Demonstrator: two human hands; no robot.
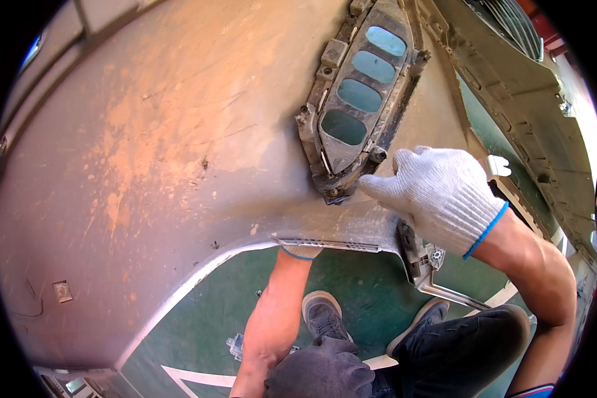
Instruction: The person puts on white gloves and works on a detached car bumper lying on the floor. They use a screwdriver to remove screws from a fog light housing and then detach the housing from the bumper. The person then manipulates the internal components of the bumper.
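While my left hand [303, 253] sat mostly hidden at the panel's curved near edge, grip unseen, the panel [179, 139] bore the vent frame [389, 91]; beside its near end was my gloved right hand [444, 189], hold impossible to tell.

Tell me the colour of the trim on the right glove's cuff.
Blue. The cuff trim on the right glove shows best in the head view.

L hand [303, 252] mostly hidden behind panel [172, 219] edge, fingers unseen; clear obj. [235, 346] partly behind L forearm [272, 318].
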